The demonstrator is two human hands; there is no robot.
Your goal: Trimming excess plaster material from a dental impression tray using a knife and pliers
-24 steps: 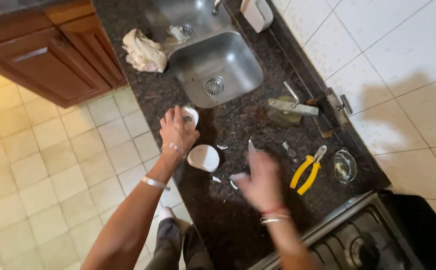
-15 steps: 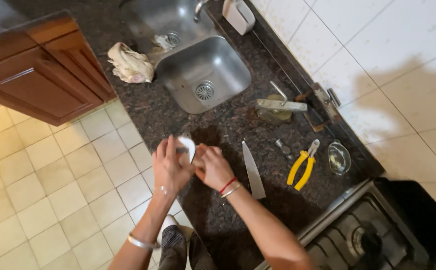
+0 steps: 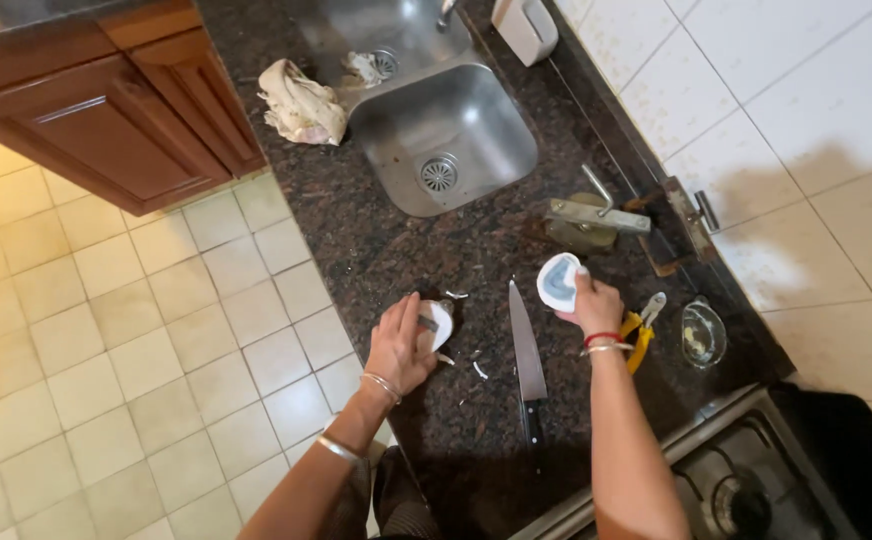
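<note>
1. The left hand [image 3: 401,345] is seen closed around a white coconut half [image 3: 437,324], which is held just above the dark granite counter [image 3: 396,240] near its front edge; 2 bangles are worn on that wrist and forearm.
2. The right hand [image 3: 593,304] is seen gripping a second coconut half [image 3: 558,281] — its white, hollow inside is turned up toward the camera — and is raised a little over the counter, well apart from the left hand. A red band and a bangle are worn at that wrist.
3. Between the 2 hands a long kitchen knife [image 3: 527,352] is laid flat on the counter, its blade pointing away from the person and its dark handle toward the counter's front edge.
4. Small white chips [image 3: 478,368] are scattered on the stone near the left hand and beside the blade.
5. Just beside the right wrist, yellow-handled pliers [image 3: 640,337] are partly hidden by the hand; a small glass bowl [image 3: 703,334] is set near them, toward the tiled wall.
6. Farther back a metal scraper tool [image 3: 596,215] is fixed on the counter — beyond it the steel sink [image 3: 456,140] is sunk into the stone, with a crumpled cloth [image 3: 302,103] lying at its left.
7. A gas stove [image 3: 746,480] is seen at the lower right corner.
</note>
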